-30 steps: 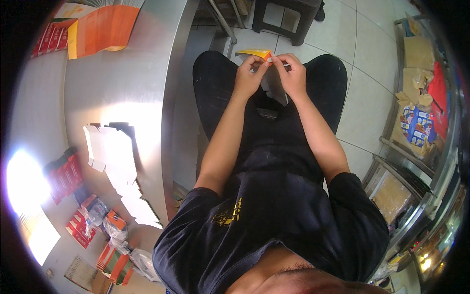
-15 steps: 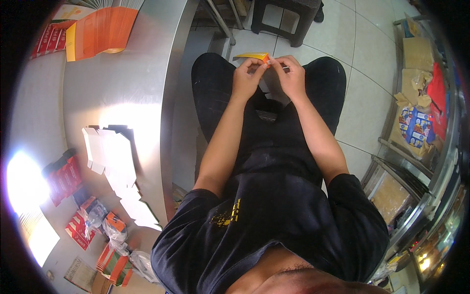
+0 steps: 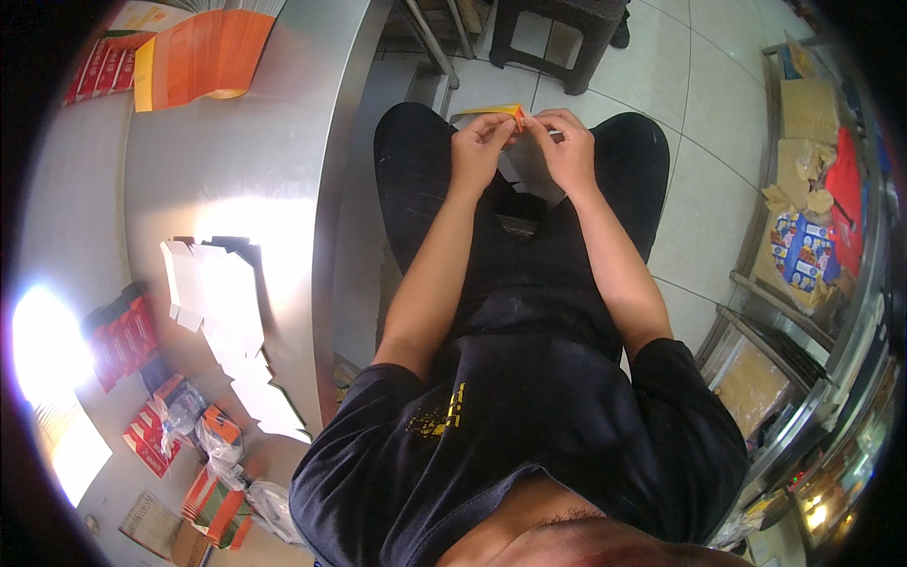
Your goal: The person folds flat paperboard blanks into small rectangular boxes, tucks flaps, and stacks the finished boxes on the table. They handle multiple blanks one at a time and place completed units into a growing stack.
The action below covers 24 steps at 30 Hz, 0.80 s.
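Above my lap, both hands are at a small orange and yellow folding carton (image 3: 508,110). My left hand (image 3: 477,149) pinches its near side, thumb and fingertips pressed together at the orange end. Opposite it, my right hand (image 3: 566,151) has its thumb and forefinger closed on that same end, the other fingers curled. The fingertips of both hands almost meet there. The carton's long yellow side stretches off to the left beyond my left knuckles. Its underside and inner flaps are mostly hidden by my fingers.
Along my left runs a metal table (image 3: 236,170). It bears a fanned stack of orange cartons (image 3: 203,61) and white unfolded carton sheets (image 3: 222,302). A dark stool (image 3: 559,45) stands ahead on the tiled floor. On the right, a shelf holds cardboard and a blue package (image 3: 803,250).
My hands have shifted very slightly to the right along with the carton, the fingertips working at its orange end. The whole view has moved a little.
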### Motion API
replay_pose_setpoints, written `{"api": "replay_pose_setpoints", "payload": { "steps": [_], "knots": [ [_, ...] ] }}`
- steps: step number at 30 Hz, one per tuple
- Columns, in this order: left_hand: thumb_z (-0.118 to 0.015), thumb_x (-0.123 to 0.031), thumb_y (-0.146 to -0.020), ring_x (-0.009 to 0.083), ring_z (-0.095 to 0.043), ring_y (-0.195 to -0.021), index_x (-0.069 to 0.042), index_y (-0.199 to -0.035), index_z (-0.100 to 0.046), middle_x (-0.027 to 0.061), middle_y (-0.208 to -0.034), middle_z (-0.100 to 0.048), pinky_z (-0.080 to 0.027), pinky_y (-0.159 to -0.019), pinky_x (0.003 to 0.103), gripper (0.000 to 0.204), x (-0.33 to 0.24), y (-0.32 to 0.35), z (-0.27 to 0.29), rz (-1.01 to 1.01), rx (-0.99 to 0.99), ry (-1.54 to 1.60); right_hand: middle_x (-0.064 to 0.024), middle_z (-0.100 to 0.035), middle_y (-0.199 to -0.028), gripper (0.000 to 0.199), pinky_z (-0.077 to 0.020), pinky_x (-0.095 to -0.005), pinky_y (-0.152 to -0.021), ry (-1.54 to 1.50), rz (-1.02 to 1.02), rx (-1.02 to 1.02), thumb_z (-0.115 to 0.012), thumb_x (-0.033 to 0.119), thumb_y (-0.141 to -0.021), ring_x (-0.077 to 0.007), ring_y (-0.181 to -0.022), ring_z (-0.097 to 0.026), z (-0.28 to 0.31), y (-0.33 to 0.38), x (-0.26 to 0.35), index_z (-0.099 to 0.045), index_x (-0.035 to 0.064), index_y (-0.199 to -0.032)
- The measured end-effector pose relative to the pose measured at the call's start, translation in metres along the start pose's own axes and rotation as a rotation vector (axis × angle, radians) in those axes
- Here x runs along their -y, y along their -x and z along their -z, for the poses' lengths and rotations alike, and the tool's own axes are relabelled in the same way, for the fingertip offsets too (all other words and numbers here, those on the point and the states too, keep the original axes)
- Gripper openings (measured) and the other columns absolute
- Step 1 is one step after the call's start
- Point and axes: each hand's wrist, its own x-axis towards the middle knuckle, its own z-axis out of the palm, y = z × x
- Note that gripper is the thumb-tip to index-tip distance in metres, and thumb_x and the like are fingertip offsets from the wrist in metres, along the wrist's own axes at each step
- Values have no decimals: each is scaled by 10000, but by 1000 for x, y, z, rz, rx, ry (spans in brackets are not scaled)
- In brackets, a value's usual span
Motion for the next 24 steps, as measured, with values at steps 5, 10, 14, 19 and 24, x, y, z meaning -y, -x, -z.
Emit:
{"api": "replay_pose_setpoints", "payload": {
  "steps": [5,10,14,19,24],
  "knots": [
    [-697,-64,-946,125,-702,-868,52,-1076,-700,89,-957,-745,-572,-763,268,173,3,-1,-2,13,-13,-82,-76,-728,-915,175,-553,-270,-632,-24,42,-12,-782,195,-888,-164,-751,-710,-4,4,0,-771,22,-914],
    [-669,-75,-965,136,-706,-830,58,-1086,-671,99,-941,-743,-574,-741,272,180,-5,7,-9,-192,-7,-559,-90,-743,-933,193,-559,-286,-625,53,54,5,-791,190,-877,-173,-750,-723,2,4,7,-739,10,-924],
    [-672,-91,-969,138,-706,-838,42,-1073,-667,95,-974,-741,-564,-733,265,169,4,6,-17,-154,-23,-337,-116,-735,-924,197,-570,-324,-654,99,79,-67,-760,197,-904,-238,-754,-729,-5,6,5,-701,10,-921],
    [-709,-114,-951,150,-695,-859,14,-1047,-641,78,-949,-712,-549,-771,276,174,13,1,-17,-20,-140,-308,-140,-709,-894,161,-567,-362,-671,204,125,-91,-685,184,-959,-312,-781,-718,-6,5,6,-681,24,-969],
    [-763,-86,-899,158,-644,-961,-29,-1032,-584,56,-956,-637,-511,-874,301,230,-2,-5,-6,-247,-450,-449,-128,-700,-899,139,-553,-350,-656,221,54,-306,-668,165,-971,-276,-779,-698,15,-4,2,-674,27,-984]
  ]
}}
